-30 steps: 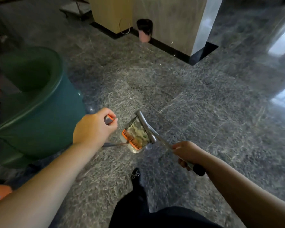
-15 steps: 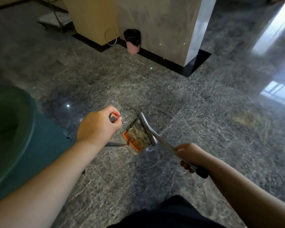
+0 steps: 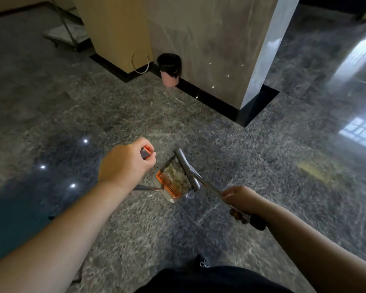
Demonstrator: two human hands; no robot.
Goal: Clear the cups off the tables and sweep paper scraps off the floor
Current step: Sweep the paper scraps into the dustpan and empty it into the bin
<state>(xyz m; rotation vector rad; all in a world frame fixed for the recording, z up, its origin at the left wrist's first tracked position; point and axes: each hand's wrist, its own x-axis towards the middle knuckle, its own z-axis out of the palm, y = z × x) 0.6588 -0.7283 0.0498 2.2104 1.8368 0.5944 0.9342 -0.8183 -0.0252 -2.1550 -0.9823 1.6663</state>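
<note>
Hands (image 3: 126, 163) around scrap-filled dustpan (image 3: 173, 182)

Your left hand (image 3: 126, 163) grips the dustpan handle (image 3: 145, 153), paper scraps (image 3: 177, 176) heaped in the dustpan (image 3: 173, 183) just beside it; your right hand (image 3: 242, 199) grips the broom handle (image 3: 207, 185).

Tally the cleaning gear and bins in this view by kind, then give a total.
Dustpans: 1, the dustpan holding paper scraps, its handle gripped by the left hand
Brooms: 1, the broom gripped by the right hand
Bins: 1, the pink bin with a black liner, by the pillar
Total: 3
</note>
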